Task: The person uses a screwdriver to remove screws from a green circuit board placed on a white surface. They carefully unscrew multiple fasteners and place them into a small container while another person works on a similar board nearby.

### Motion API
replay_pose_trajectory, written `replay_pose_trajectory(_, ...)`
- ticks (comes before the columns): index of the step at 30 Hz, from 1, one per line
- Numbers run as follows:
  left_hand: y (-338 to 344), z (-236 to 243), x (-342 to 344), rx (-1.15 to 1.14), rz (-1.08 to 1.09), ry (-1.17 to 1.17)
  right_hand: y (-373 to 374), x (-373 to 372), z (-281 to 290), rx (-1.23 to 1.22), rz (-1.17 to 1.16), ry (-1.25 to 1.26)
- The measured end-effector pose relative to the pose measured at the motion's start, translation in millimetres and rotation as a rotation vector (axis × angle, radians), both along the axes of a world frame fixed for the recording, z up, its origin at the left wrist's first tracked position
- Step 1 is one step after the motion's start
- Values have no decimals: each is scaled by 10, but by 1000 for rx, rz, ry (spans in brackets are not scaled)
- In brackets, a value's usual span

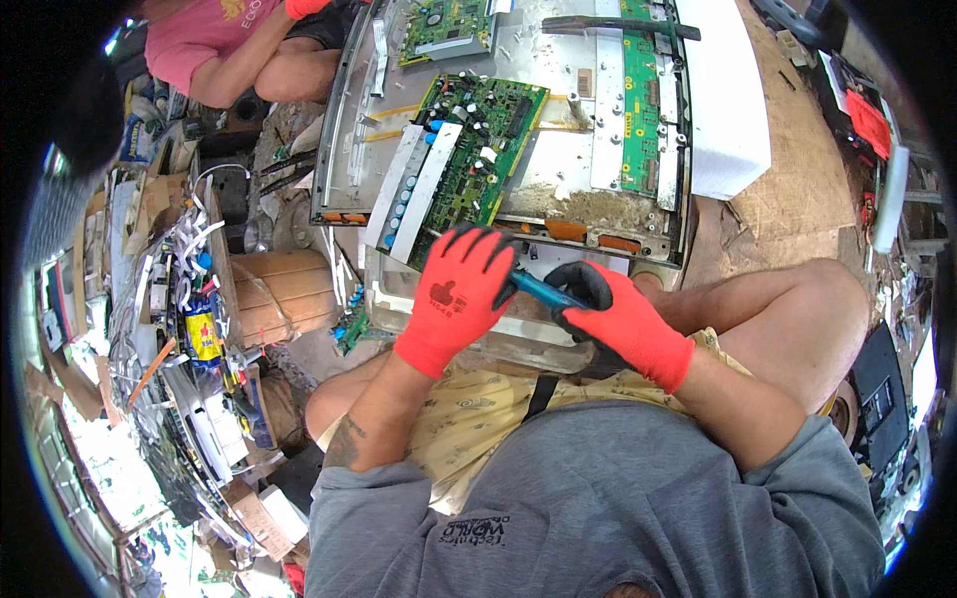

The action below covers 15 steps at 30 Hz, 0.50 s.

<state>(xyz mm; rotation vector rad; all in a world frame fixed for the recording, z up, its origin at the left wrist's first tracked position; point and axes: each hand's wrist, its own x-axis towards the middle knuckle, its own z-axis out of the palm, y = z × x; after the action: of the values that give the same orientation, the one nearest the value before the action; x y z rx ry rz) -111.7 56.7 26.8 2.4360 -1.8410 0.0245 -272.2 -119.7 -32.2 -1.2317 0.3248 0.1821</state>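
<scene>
My left hand (459, 294), in a red and black glove, has curled fingers at the lower edge of a green circuit board (469, 149); what they grip is hidden, and the front of a teal tool (538, 288) meets them. My right hand (623, 324), gloved alike, closes round that tool's other end. The board carries capacitors and two pale metal strips (424, 194) and rests slanted on a large metal panel (543, 169). A smaller board (444, 30), a long green strip board (638, 140) and a dark bar (618, 25) are also on the panel.
Another person's arm and leg (239, 70) are at upper left. A cluttered heap of cables and scrap (199, 349) lines the left, beside a brown cylinder (279, 294). White foam (728, 120) and cardboard (797, 189) lie right of the panel; dark plastic (877, 389) is farther right.
</scene>
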Motion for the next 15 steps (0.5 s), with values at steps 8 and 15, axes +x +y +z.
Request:
replay_pose_trajectory(8, 145, -36, -18, 23, 33, -27, -202, -22, 100, 112, 333, 52)
replay_pose_trajectory(15, 138, -10, 69, 22, -3, -8, 7, -14, 171, 381, -50, 152)
